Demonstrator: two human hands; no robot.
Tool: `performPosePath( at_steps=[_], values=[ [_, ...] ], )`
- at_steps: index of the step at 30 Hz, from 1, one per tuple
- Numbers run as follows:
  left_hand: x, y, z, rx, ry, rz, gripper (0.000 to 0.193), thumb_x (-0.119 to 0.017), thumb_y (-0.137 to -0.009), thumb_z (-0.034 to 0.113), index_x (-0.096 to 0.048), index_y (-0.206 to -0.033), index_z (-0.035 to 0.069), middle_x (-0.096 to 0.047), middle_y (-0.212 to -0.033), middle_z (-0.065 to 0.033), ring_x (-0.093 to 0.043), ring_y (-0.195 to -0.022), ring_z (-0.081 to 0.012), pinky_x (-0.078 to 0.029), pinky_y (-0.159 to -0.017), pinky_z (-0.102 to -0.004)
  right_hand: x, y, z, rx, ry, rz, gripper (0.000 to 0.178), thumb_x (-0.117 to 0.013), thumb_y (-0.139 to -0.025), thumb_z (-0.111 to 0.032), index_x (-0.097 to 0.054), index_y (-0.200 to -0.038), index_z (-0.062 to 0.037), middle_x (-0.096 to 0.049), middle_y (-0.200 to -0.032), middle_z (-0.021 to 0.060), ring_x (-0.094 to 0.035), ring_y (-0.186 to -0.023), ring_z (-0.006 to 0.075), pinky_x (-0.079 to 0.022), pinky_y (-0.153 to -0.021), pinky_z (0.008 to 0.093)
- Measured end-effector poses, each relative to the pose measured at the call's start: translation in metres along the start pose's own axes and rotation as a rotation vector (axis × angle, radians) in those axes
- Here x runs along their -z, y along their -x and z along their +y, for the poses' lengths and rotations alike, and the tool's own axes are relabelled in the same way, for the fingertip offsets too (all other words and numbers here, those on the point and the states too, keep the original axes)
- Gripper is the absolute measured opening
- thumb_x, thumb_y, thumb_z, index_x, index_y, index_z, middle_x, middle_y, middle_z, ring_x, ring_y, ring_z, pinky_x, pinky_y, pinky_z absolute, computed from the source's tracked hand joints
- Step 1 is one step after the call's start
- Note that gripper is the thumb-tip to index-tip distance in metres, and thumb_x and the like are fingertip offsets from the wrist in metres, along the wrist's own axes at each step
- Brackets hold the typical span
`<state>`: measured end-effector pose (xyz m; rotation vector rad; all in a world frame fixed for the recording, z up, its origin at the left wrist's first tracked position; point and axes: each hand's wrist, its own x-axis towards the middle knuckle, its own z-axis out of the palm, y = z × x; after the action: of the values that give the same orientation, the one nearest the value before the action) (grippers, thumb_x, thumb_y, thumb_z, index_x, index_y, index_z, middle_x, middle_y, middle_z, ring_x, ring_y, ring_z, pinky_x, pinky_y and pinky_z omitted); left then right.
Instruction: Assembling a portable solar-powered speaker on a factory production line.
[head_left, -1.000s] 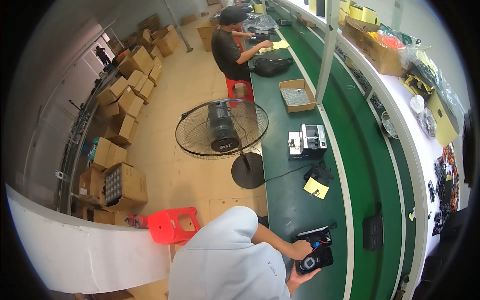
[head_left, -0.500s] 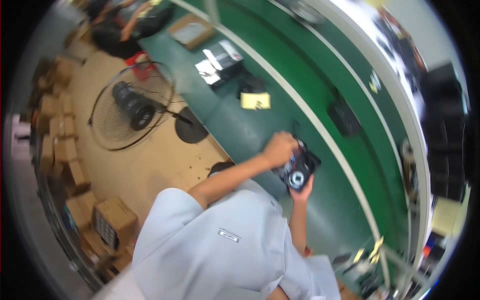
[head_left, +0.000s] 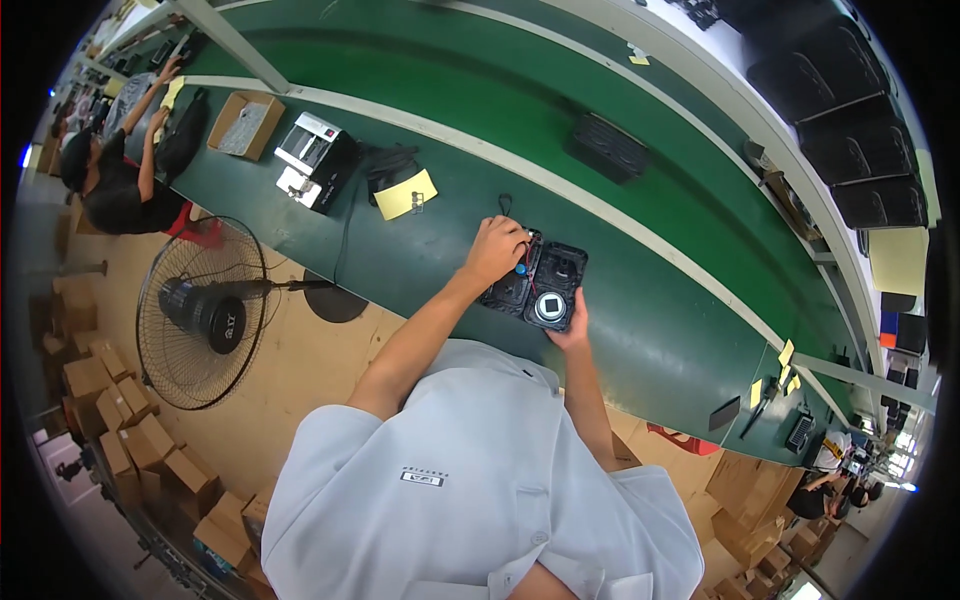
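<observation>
An opened black speaker housing (head_left: 557,272) is held over the green workbench (head_left: 640,345), its two halves side by side. A round silver-rimmed speaker driver (head_left: 550,307) sits in the right half. Red wires and a small blue part (head_left: 521,269) show between the halves. My left hand (head_left: 498,250) is closed at the upper edge of the left half, fingers bent; its fingertips are partly hidden. Around the right half's lower right edge, my right hand (head_left: 574,325) grips with the thumb along the side. A small black loop (head_left: 505,204) lies just beyond my left hand.
Left along the bench are a yellow note (head_left: 406,194) on a dark bundle, a black-and-white machine (head_left: 318,160) and a cardboard box (head_left: 245,125). A black speaker-like unit (head_left: 607,147) lies on the green conveyor belt beyond the rail. A floor fan (head_left: 203,312) and another person (head_left: 130,190) are left.
The view has swung round and sharpened, showing more of the bench's right end. Both hands still hold the housing, whose open inside now faces up more plainly.
</observation>
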<state>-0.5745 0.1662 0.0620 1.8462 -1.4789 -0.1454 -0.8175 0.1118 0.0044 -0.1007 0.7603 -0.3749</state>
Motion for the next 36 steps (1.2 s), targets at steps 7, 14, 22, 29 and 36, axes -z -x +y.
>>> performPosePath(
  at_steps=[7,14,22,29,36],
  values=[
    [-0.012,-0.015,0.009,-0.076,-0.18,-0.182,0.01,-0.072,-0.08,0.019,-0.074,-0.089,0.016,-0.069,-0.088,0.002,-0.058,-0.097,-0.0186,-0.039,-0.088,-0.0399,0.006,-0.004,0.002,0.007,-0.004,0.013,0.063,-0.048,-0.096,-0.06,-0.056,-0.136,-0.011,-0.062,-0.132,0.0119,-0.06,-0.119,0.0313,-0.044,-0.106,0.0516],
    [-0.026,-0.017,0.002,-0.054,-0.168,-0.196,0.008,-0.071,-0.078,0.019,-0.074,-0.085,0.017,-0.067,-0.084,0.0014,-0.059,-0.092,-0.0192,-0.04,-0.085,-0.0383,0.003,-0.003,0.004,0.008,-0.059,-0.078,0.059,-0.048,-0.099,-0.054,-0.056,-0.135,-0.0078,-0.064,-0.13,0.0125,-0.062,-0.117,0.0306,-0.047,-0.105,0.05],
    [-0.028,-0.019,0.011,-0.082,-0.272,-0.22,0.009,-0.068,-0.077,0.018,-0.073,-0.085,0.015,-0.065,-0.084,0.0003,-0.059,-0.091,-0.0209,-0.041,-0.082,-0.0386,-0.012,0.015,0.017,0.135,-0.126,-0.014,0.055,-0.05,-0.099,-0.051,-0.056,-0.134,-0.0084,-0.063,-0.13,0.0114,-0.062,-0.117,0.0296,-0.047,-0.104,0.0484],
    [-0.028,-0.017,0.014,-0.09,-0.359,-0.21,0.009,-0.064,-0.08,0.014,-0.07,-0.087,0.013,-0.064,-0.087,-0.0012,-0.058,-0.092,-0.022,-0.04,-0.081,-0.0391,-0.021,0.026,0.007,0.244,0.003,0.029,0.047,-0.05,-0.101,-0.041,-0.056,-0.133,-0.0071,-0.065,-0.126,0.0106,-0.064,-0.113,0.0271,-0.05,-0.1,0.045],
    [-0.044,-0.008,0.017,0.234,-0.138,-0.055,0.019,-0.066,-0.076,0.006,-0.072,-0.092,0.013,-0.065,-0.092,-0.0047,-0.058,-0.096,-0.025,-0.041,-0.085,-0.042,-0.053,0.041,0.003,0.361,-0.139,-0.058,0.045,-0.049,-0.101,-0.043,-0.056,-0.133,-0.0107,-0.065,-0.126,0.0092,-0.062,-0.114,0.0265,-0.049,-0.1,0.0446]
  ],
)
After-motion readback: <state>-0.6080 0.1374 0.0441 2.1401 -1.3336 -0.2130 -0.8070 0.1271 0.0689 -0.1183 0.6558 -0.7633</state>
